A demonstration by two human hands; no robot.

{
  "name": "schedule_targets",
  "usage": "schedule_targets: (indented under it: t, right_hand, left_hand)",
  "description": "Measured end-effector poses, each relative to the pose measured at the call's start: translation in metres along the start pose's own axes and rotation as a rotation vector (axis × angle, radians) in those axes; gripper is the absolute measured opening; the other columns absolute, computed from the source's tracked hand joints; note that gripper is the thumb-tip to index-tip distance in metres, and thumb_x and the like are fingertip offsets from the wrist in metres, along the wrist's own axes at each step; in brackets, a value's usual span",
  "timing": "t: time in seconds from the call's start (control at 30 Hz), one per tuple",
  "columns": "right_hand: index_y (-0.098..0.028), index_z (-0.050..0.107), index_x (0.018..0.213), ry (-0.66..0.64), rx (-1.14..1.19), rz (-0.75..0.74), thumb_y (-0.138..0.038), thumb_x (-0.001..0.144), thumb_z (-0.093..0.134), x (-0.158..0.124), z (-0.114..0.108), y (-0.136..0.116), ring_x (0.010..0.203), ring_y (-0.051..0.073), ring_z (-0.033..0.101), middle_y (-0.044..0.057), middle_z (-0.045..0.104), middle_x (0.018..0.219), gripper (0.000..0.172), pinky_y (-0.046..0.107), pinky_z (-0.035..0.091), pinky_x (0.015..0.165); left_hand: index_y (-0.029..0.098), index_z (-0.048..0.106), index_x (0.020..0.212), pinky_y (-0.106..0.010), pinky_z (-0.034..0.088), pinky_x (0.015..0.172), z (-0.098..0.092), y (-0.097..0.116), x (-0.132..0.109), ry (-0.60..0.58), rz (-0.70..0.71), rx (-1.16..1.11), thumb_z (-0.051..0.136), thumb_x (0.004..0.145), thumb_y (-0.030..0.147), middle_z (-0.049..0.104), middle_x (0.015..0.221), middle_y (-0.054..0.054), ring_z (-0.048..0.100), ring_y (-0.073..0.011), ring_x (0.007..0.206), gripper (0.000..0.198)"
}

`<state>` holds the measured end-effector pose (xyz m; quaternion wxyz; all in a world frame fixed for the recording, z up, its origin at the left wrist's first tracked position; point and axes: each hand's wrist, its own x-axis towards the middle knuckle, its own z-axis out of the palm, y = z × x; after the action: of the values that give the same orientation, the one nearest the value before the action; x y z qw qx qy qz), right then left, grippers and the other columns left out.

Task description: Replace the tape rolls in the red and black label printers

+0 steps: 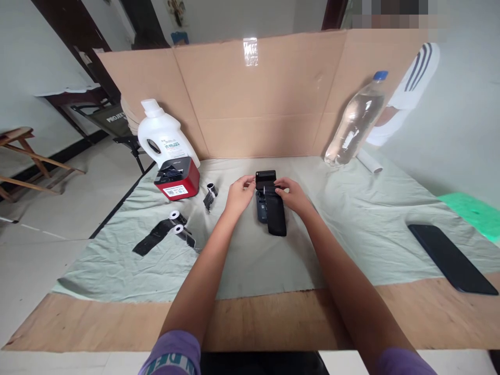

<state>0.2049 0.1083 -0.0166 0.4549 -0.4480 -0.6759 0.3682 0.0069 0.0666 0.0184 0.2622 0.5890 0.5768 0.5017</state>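
A dark handheld receipt printer (pixel 261 207) lies on the cloth in front of me with its lid (pixel 265 177) raised. My left hand (pixel 241 195) is at the lid's left edge, fingers bent and closed against it. A black paper roll (pixel 276 211) sits over the printer's right side, its loose strip hanging toward me. My right hand (pixel 292 194) pinches the upper end of this roll between thumb and fingers. The printer's paper bay is partly hidden by the roll and strip.
Several black paper rolls (pixel 177 217) lie left, near a red-and-black box (pixel 179 179) and white detergent jug (pixel 166 135). A clear bottle (pixel 357 122) leans on the cardboard screen (pixel 265 104) beside a white tube (pixel 369 161). A phone (pixel 449 255) lies right. Another person's sleeve (pixel 422 67) shows behind.
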Motion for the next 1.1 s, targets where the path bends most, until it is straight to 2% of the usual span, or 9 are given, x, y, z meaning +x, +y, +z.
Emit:
schedule_targets:
  t: [0.1, 0.27, 0.4, 0.57, 0.7, 0.8, 0.93, 1.03, 1.1]
  right_hand:
    - [-0.023, 0.069, 0.089, 0.0, -0.089, -0.039, -0.023, 0.076, 0.061, 0.001, 0.006, 0.005, 0.085, 0.022, 0.062, 0.005, 0.072, 0.094, 0.016, 0.043, 0.049, 0.087]
    - [-0.024, 0.07, 0.093, -0.021, -0.175, -0.089, -0.021, 0.08, 0.058, 0.004, 0.015, 0.008, 0.082, 0.021, 0.06, 0.004, 0.073, 0.096, 0.018, 0.04, 0.048, 0.085]
    - [-0.022, 0.071, 0.092, -0.105, -0.29, -0.078, -0.014, 0.081, 0.058, 0.011, 0.016, 0.008, 0.086, 0.021, 0.061, 0.005, 0.073, 0.095, 0.019, 0.04, 0.047, 0.087]
    - [-0.021, 0.069, 0.097, -0.175, -0.415, -0.056, -0.009, 0.086, 0.055, 0.016, 0.016, 0.009, 0.093, 0.021, 0.06, 0.006, 0.07, 0.1, 0.022, 0.039, 0.047, 0.092]
    - [-0.019, 0.068, 0.092, -0.144, -0.488, -0.066, -0.008, 0.085, 0.054, 0.013, 0.018, 0.013, 0.098, 0.02, 0.06, 0.008, 0.058, 0.107, 0.019, 0.037, 0.046, 0.097]
    - [-0.018, 0.065, 0.094, -0.066, -0.508, -0.005, -0.014, 0.082, 0.06, 0.013, 0.02, 0.017, 0.096, 0.021, 0.058, 0.009, 0.054, 0.105, 0.013, 0.04, 0.047, 0.097]
    - [-0.016, 0.055, 0.122, 0.092, -0.335, 0.123, -0.031, 0.083, 0.064, 0.016, 0.023, 0.022, 0.085, 0.02, 0.058, 0.011, 0.059, 0.113, 0.043, 0.042, 0.049, 0.09]
    - [-0.018, 0.044, 0.139, 0.064, -0.062, 0.159, -0.043, 0.088, 0.057, 0.02, 0.021, 0.02, 0.087, 0.019, 0.061, 0.013, 0.062, 0.121, 0.058, 0.04, 0.05, 0.089]
    - [-0.019, 0.048, 0.139, 0.023, 0.028, 0.162, -0.049, 0.09, 0.053, 0.021, 0.016, 0.016, 0.093, 0.02, 0.062, 0.012, 0.065, 0.12, 0.058, 0.039, 0.05, 0.089]
  left_hand:
    - [0.017, 0.075, 0.107, -0.035, 0.051, 0.093, 0.007, -0.012, 0.002, -0.018, -0.018, 0.017, 0.058, 0.086, 0.016, 0.076, 0.111, -0.009, 0.069, -0.0215, 0.095, 0.027]
    - [0.016, 0.07, 0.12, -0.035, 0.05, 0.096, 0.019, -0.03, 0.004, 0.016, -0.034, 0.012, 0.058, 0.083, 0.012, 0.07, 0.123, -0.012, 0.067, -0.0205, 0.094, 0.039]
    - [0.017, 0.06, 0.134, -0.037, 0.046, 0.104, 0.027, -0.035, 0.006, 0.025, -0.029, -0.072, 0.058, 0.082, 0.01, 0.06, 0.141, -0.015, 0.066, -0.0215, 0.104, 0.053]
    - [0.018, 0.057, 0.139, -0.039, 0.047, 0.105, 0.037, -0.037, 0.004, -0.018, 0.0, -0.079, 0.053, 0.086, 0.01, 0.059, 0.141, -0.013, 0.065, -0.0207, 0.105, 0.054]
    - [0.016, 0.055, 0.14, -0.039, 0.049, 0.104, 0.041, -0.042, 0.004, -0.013, -0.007, -0.07, 0.049, 0.087, 0.009, 0.058, 0.141, -0.014, 0.064, -0.02, 0.102, 0.054]
    - [0.018, 0.056, 0.141, -0.037, 0.049, 0.103, 0.042, -0.048, 0.005, 0.004, 0.004, -0.084, 0.05, 0.087, 0.01, 0.059, 0.141, -0.012, 0.064, -0.0193, 0.101, 0.055]
    - [0.022, 0.051, 0.147, -0.038, 0.045, 0.109, 0.041, -0.053, 0.01, -0.013, 0.016, -0.115, 0.051, 0.089, 0.013, 0.057, 0.144, -0.01, 0.062, -0.0191, 0.106, 0.059]
    - [0.024, 0.046, 0.151, -0.037, 0.044, 0.109, 0.042, -0.054, 0.014, -0.055, -0.006, -0.219, 0.051, 0.093, 0.018, 0.052, 0.151, -0.009, 0.062, -0.0173, 0.105, 0.058]
    - [0.024, 0.048, 0.148, -0.035, 0.046, 0.105, 0.042, -0.052, 0.014, -0.048, 0.002, -0.277, 0.052, 0.095, 0.022, 0.052, 0.15, -0.01, 0.063, -0.0163, 0.102, 0.053]
